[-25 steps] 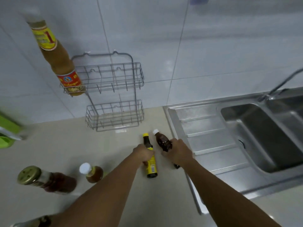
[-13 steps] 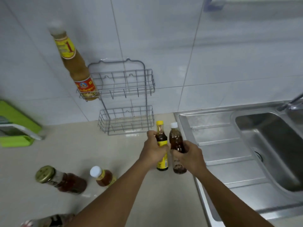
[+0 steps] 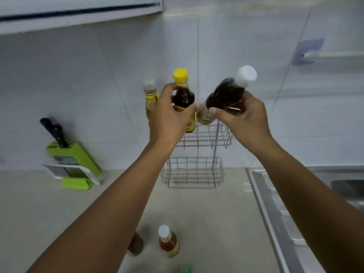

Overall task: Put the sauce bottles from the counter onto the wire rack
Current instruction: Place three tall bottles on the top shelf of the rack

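My left hand (image 3: 169,117) grips a dark sauce bottle with a yellow cap (image 3: 182,95), held upright in front of the upper basket of the wire rack (image 3: 206,138). My right hand (image 3: 242,117) grips a brown bottle with a white cap (image 3: 226,93), tilted to the right, above that basket's right half. A tall orange sauce bottle (image 3: 150,95) stands in the upper basket's left end, partly hidden by my left hand. On the counter (image 3: 49,213) stand a small white-capped bottle (image 3: 168,242) and a dark bottle (image 3: 136,245) half hidden by my left arm.
The rack's lower basket (image 3: 193,172) holds nothing. A green knife block (image 3: 72,160) with a black-handled knife stands at the left by the wall. A steel sink (image 3: 295,223) borders the counter on the right. A cabinet edge (image 3: 78,14) runs overhead.
Both hands have lifted their bottles from counter height up to the upper basket of the rack. The view has tilted upward, and the right bottle now leans to the right.
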### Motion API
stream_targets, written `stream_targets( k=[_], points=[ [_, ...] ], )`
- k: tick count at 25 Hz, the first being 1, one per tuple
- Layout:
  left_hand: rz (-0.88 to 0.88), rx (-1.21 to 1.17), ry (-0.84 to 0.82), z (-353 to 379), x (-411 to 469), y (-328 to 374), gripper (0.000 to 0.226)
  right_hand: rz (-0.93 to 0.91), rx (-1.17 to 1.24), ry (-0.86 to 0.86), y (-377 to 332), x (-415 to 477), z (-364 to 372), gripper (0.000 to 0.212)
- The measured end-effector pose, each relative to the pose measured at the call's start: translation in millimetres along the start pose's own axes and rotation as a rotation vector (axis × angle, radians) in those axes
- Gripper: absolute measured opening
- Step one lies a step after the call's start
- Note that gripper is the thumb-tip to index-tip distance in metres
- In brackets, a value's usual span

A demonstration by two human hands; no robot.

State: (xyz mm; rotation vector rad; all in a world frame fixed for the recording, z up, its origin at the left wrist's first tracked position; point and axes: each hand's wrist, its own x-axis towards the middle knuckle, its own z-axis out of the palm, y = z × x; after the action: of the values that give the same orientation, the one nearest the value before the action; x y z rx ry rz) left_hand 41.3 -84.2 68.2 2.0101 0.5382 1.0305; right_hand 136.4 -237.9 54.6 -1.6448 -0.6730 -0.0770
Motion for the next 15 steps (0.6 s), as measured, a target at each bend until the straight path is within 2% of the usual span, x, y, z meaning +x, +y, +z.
stream_targets(
  k=[6, 11, 15],
  points=[
    [-0.023, 0.102, 0.011, 8.6, 8.2, -35.1, 0.059, 0.061, -0.176, -0.098, 17.5, 29.5, 38.0, 0.049],
    [0.004, 0.231, -0.05, 16.2, 6.7, -58.8, 0.045, 0.166, -0.185, -0.188, 41.1, 34.9, 46.8, 0.045],
    [-0.007, 0.257, -0.081, 17.9, -1.3, -61.0, 0.034, 0.168, -0.2, -0.265, 47.7, 33.2, 49.7, 0.044]
  ],
)
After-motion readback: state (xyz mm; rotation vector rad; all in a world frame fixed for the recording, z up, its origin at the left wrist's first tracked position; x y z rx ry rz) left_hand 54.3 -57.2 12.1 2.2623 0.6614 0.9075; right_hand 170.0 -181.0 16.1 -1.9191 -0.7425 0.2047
